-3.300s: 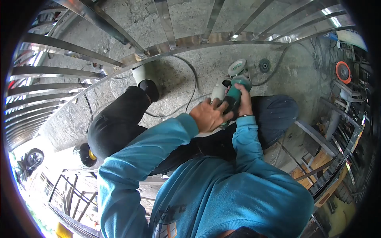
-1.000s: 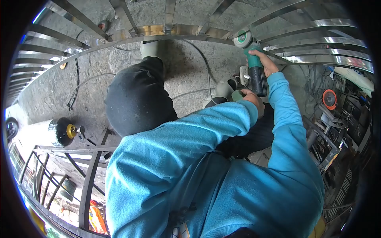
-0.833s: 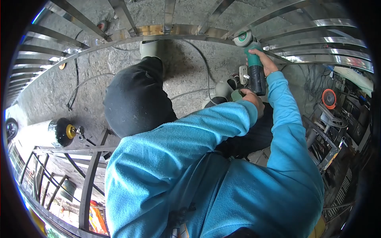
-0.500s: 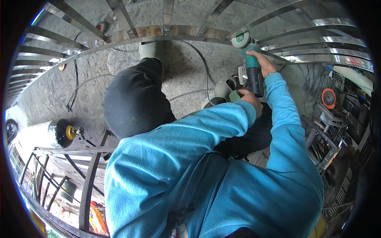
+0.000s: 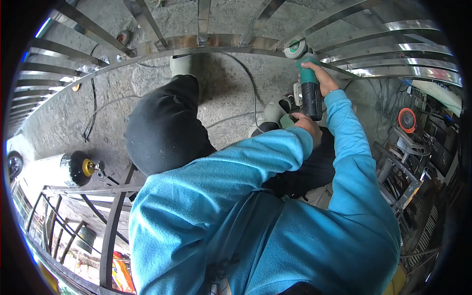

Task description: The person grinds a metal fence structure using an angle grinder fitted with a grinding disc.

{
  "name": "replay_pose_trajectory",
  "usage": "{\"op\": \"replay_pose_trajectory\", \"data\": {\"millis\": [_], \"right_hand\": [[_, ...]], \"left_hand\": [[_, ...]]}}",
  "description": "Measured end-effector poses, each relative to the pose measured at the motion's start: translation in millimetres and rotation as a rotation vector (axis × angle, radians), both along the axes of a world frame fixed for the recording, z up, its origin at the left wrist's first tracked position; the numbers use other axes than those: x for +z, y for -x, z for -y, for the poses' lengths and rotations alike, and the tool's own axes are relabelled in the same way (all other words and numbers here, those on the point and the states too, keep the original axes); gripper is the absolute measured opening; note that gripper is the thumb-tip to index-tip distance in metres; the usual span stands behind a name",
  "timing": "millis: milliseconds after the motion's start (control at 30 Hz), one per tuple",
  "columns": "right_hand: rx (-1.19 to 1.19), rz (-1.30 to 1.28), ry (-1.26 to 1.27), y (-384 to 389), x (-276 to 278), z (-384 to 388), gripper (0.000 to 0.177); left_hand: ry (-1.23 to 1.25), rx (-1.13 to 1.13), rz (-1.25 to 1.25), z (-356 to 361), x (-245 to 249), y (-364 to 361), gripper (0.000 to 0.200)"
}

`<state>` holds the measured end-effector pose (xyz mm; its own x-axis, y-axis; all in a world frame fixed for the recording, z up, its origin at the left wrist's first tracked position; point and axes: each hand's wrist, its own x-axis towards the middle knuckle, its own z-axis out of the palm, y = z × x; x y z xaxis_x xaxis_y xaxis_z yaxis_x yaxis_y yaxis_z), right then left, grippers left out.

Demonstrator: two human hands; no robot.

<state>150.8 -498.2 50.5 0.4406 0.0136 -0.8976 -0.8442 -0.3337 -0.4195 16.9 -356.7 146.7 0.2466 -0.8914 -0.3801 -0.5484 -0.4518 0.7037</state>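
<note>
A green and black angle grinder (image 5: 309,91) is in my right hand (image 5: 322,77), whose fingers wrap round the green part of its body. The grinder's disc (image 5: 295,47) faces up, right at the lower rail of the shiny metal frame (image 5: 216,48). My left hand (image 5: 309,129) is closed just below the black end of the grinder. A dull green piece (image 5: 287,120) sticks out past its fingers; its kind does not show. Part of the left fingers is hidden behind the hand and sleeve.
Cables (image 5: 253,83) run across the concrete floor between my feet. To the left lies a gas cylinder (image 5: 73,167) near a dark metal frame (image 5: 110,236). An orange reel-like round thing (image 5: 407,121) and piled metal parts stand at the right.
The view has shifted very slightly. Both hands keep their hold, and the grinder's disc stays at the frame's rail.
</note>
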Motion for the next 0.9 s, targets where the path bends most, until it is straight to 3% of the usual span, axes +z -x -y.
{"op": "replay_pose_trajectory", "data": {"millis": [367,533,767,900], "right_hand": [[0.080,0.059,0.093,0.9,12.7,4.0,0.048],[-0.048,0.015,0.016,3.5,16.2,9.0,0.047],[-0.041,0.031,0.008,9.7,-1.9,-3.2,0.047],[-0.064,0.026,0.000,5.6,0.2,-4.0,0.049]], "left_hand": [[0.025,-0.009,-0.007,0.4,-1.6,2.3,0.037],[-0.010,0.031,0.013,0.3,0.1,4.7,0.037],[-0.036,-0.057,0.023,-0.6,1.7,2.6,0.037],[-0.024,0.002,0.084,0.0,-7.2,8.5,0.035]]}}
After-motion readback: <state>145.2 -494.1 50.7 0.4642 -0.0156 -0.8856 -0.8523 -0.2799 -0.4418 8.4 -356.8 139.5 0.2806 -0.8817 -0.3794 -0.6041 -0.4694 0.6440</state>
